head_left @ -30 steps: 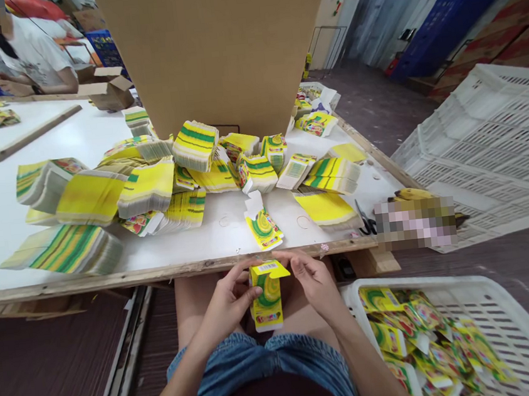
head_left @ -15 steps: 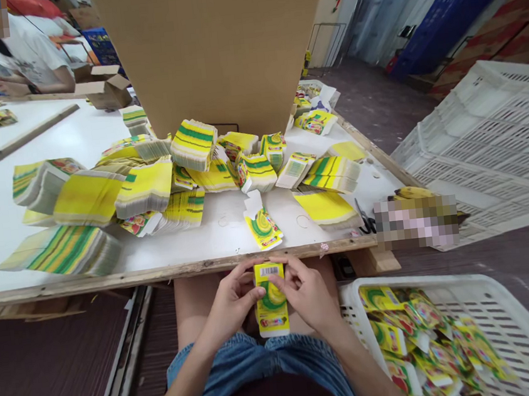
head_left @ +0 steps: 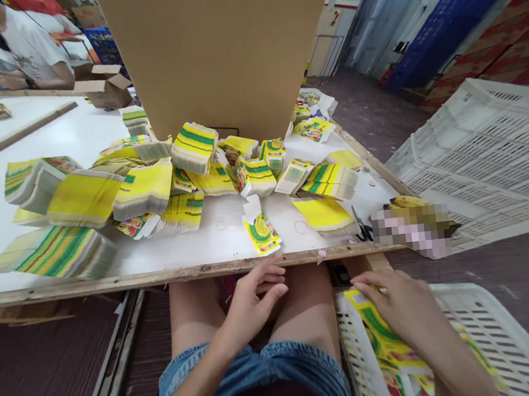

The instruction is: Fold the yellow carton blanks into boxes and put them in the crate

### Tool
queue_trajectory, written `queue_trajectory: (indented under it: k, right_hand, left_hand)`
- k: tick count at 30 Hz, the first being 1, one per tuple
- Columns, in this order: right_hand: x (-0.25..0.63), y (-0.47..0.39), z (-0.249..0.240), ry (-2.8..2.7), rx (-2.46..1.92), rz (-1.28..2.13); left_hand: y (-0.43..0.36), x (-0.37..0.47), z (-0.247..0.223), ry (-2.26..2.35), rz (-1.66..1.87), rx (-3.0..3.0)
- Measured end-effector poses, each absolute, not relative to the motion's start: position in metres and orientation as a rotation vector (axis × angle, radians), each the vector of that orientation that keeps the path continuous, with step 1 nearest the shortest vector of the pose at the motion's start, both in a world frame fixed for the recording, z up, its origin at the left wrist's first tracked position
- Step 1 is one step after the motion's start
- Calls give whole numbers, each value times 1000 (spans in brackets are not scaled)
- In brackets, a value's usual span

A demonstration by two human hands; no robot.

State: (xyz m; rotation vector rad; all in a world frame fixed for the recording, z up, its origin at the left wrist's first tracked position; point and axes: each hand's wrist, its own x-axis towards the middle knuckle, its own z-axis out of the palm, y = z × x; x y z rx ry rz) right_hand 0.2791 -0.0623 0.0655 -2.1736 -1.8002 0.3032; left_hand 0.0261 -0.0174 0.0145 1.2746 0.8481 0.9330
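My right hand [head_left: 401,303] is over the white plastic basket [head_left: 474,302] at my right side. Its thumb and fingers pinch the top end of a flat yellow and green carton [head_left: 376,322], whose lower part hangs over similar cartons in the basket. Above my lap, just short of the table edge, my left hand [head_left: 255,296] is empty, with its fingers loosely curved and the thumb apart. On the tabletop in front of it lies one yellow carton [head_left: 262,231] with its white flaps open.
Stacks of flat yellow cartons [head_left: 85,198] spread across the white table [head_left: 203,245]. A tall brown cardboard box [head_left: 225,51] stands behind them. Black scissors [head_left: 363,228] and bananas [head_left: 407,205] lie at the right corner, near white crates [head_left: 486,149]. A co-worker [head_left: 32,52] sits far left.
My right hand has carried the yellow carton from above my lap to the basket on the right. My left hand has let go of it and stays near the table edge.
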Motion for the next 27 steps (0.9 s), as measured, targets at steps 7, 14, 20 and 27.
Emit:
queue_trajectory:
  k: [7,14,20,27]
  right_hand:
    - [216,17,21,-1770,-2043,330]
    - [149,77,-16,-1545,-2086,315]
    - [156,72,-16,-1380,-1906,363]
    - [142,22,-1,-1294,-1560,583]
  left_hand:
    - [-14,15,5,975,969,1359]
    - [-13,-5,-4,1073,1011,1369]
    - [-5,-7,-12,1131,1097,1299]
    - [5,-2,6,1076,1259,1064]
